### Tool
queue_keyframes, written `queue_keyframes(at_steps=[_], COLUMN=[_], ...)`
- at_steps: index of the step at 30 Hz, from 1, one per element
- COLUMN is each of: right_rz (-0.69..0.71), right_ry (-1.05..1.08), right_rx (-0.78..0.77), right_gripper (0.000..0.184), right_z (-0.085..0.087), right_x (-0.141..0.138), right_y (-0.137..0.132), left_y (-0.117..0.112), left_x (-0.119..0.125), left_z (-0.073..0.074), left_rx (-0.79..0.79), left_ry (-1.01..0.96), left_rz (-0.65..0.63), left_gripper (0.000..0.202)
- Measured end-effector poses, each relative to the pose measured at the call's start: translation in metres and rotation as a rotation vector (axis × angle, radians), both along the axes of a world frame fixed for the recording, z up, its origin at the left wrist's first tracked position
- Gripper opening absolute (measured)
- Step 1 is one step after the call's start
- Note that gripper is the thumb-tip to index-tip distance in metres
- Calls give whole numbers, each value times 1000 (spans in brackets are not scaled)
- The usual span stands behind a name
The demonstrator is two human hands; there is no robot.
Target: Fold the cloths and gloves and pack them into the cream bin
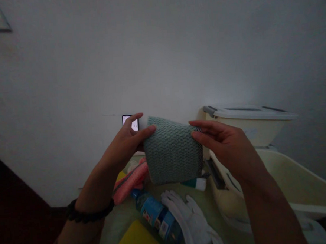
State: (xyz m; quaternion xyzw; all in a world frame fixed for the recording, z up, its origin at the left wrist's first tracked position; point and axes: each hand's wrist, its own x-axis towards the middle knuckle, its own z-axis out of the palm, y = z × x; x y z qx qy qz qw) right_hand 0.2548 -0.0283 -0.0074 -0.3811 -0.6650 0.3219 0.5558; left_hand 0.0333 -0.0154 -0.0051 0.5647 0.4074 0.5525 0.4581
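A pale green, textured cleaning cloth (pixel 174 149), squared off as if folded, hangs upright in front of me between both hands. My left hand (pixel 130 137) pinches its upper left corner, thumb in front and index finger stretched away. At the upper right edge my right hand (pixel 222 138) grips it between thumb and fingers; a dark patterned edge shows there. Below the cloth lie a blue-labelled bottle (pixel 157 217), white gloves (pixel 190 220) and a rolled pink cloth (pixel 130 182). The cloth partly hides a green and white item (pixel 196 183).
To the right stands an open cream bin (pixel 289 172), with a lidded cream box (pixel 241 129) behind it. A yellow object (pixel 138 242) lies at the near edge of the table. A lit phone (pixel 134 124) leans near the white wall (pixel 158 55).
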Motion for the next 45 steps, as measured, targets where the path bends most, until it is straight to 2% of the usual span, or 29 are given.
queue_keyframes(at_steps=[3,5,8,11,15,19,22,27,30,33,36,40,45], right_rz=[-12,18,63,39,-122,-169,-144,80,157,167,116,97,142], right_ry=[44,49,-22,-199,-456,-575,-628,-619,-568,-475,-331,-253,-562], right_rx=[-28,-60,-80,4,163,182,196,95,46,32,25,24,73], right_gripper=[39,53,63,53,27,16,13,23,15,7,9,13,26], right_z=[0,0,-1,-1,1,0,-3,1,3,3,1,1,6], right_x=[4,7,11,12,10,10,10,-1,-9,-9,-2,11,16], right_y=[1,2,1,0,-3,-3,-5,-14,-17,-13,-8,-5,-9], left_y=[-1,-1,1,2,2,2,-1,-8,-13,-15,-14,-10,-11], left_x=[-7,-10,-12,-11,-11,-9,-1,17,20,13,3,-4,-2], left_z=[2,1,-1,-2,0,1,-1,-6,-7,-5,-2,0,4], left_rx=[57,101,161,181,194,312,357,297,305,294,291,347,459], left_ry=[63,112,147,204,304,354,334,402,428,436,557,733,837], left_rz=[-121,-199,-229,-205,-141,-111,-168,-280,-287,-361,-419,-369,-223], left_gripper=[72,65,55,38,20,7,9,15,19,22,25,17,8])
